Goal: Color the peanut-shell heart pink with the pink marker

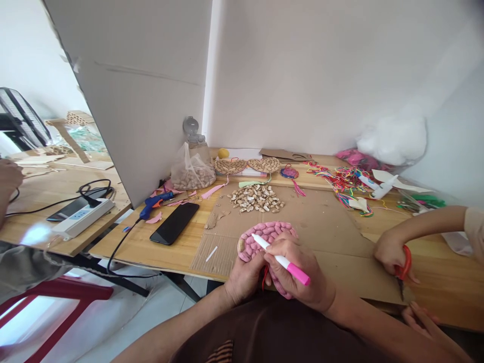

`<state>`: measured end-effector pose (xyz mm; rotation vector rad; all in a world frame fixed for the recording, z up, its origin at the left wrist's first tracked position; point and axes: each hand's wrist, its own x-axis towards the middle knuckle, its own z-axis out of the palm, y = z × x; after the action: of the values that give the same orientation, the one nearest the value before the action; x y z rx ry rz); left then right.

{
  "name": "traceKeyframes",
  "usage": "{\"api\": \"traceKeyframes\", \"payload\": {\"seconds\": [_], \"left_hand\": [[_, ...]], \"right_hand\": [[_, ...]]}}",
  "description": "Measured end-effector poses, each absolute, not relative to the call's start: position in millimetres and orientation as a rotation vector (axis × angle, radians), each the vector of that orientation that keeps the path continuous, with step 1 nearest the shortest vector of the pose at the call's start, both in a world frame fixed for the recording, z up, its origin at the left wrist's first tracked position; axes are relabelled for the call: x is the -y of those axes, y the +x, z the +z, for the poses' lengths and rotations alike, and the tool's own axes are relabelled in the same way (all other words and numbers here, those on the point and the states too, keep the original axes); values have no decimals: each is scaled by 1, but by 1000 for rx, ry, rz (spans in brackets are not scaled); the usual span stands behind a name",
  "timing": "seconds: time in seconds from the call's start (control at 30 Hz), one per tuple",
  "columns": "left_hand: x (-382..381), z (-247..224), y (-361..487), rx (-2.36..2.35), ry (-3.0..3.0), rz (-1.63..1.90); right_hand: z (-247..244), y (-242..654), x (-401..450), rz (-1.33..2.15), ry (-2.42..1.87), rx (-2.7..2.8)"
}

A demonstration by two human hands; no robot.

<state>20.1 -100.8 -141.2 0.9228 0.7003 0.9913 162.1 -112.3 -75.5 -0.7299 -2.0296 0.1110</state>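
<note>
My right hand point(308, 275) is closed around a white marker pen point(261, 242) with a pink end. The pen's tip points up and left and lies over a flat craft piece covered in peanut shells point(274, 229), nearly all coloured pink. One shell at its left edge keeps a tan colour. My left hand point(244, 280) grips the lower left edge of this piece, close to a bit of red cord. Behind it, a pile of loose peanut shells point(257, 198) rests on the cardboard sheet point(317, 222).
A black phone point(174, 224) and a blue glue gun point(154, 202) with its cable lie left. At the back are a bag of peanuts point(192, 174), two shell-covered pieces point(264, 165) and tangled coloured cords point(346, 179). At right, another person's hand point(391, 249) holds red-handled scissors point(406, 262) at the cardboard.
</note>
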Motion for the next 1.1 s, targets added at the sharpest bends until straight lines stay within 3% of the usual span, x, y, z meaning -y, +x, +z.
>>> {"api": "traceKeyframes", "payload": {"seconds": [1.1], "left_hand": [[101,-144,21,-682,910,1035]], "right_hand": [[-77,158,114,81,-705,2052]]}}
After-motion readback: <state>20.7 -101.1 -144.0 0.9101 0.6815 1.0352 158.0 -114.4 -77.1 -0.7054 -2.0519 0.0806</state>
